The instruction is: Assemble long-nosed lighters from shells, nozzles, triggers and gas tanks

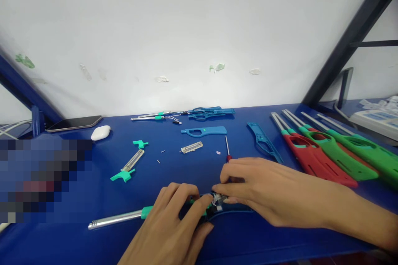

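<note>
A: Hands?
B: Left hand (172, 219) wrapped over the opened lighter (137, 215), pinning it to the table (174, 174). Right hand (264, 186) has fingertips pinched on a clear part (220, 198) at the lighter's middle. Exact contact half hidden.
A: Lighter's where?
B: Near the front edge, roughly mid-width, metal tube toward the left edge.
A: Handling?
B: I'd press the body flat with the left, move the clear part straight, light force. White piece (219, 208) just beside it could snag.
A: Room?
B: Bare strip between lighter and front edge. Toward the back edge it's tighter: screwdriver (228, 149) just beyond the right knuckles, loose pins (158, 161) a sleeve could sweep. Right edge side is taken by red and green lighters (323, 161); I'd lift that forearm, not slide it.
</note>
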A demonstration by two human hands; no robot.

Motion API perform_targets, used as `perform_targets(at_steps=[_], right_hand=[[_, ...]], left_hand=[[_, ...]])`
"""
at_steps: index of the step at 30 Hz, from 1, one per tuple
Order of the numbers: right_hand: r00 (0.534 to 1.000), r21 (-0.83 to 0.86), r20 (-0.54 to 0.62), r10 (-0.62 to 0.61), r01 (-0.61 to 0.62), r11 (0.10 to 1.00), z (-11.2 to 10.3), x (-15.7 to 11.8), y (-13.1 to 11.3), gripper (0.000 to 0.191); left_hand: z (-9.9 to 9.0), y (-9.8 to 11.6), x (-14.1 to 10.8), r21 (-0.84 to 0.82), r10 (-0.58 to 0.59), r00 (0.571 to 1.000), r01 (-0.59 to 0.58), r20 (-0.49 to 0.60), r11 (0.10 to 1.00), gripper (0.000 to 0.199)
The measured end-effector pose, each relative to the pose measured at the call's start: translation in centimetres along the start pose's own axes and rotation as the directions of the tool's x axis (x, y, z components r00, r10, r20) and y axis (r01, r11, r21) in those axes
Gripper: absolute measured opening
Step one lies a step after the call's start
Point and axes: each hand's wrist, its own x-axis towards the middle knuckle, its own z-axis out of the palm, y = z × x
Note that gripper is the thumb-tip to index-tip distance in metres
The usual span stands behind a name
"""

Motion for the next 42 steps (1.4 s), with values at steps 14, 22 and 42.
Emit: perform_targets(at_steps=[14,22,42], right_hand=[[0.999,-0.024,0.037,0.013,-0.012,1.000,-0.07,0.36,-0.13,0.037],[0.999,-0.103,-0.011,-0.039,0.038,0.994,0.05,0.24,0.02,0.027],[0.993,-0.182,-0.086,-0.086,0.069,0.981,0.74,0.15,0.12,0.020]], left_hand=[[-0.20,0.07,0.11,0.003,0.034,0.999,-0.034,0.001,0.999,0.037],[-0.04,0.10,0.61,0.018,0.048,0.998,-0.048,-0.032,0.999,0.035],[-0.23,0.02,0.49,0.019,0.065,0.998,-0.065,0.006,0.998,0.036]])
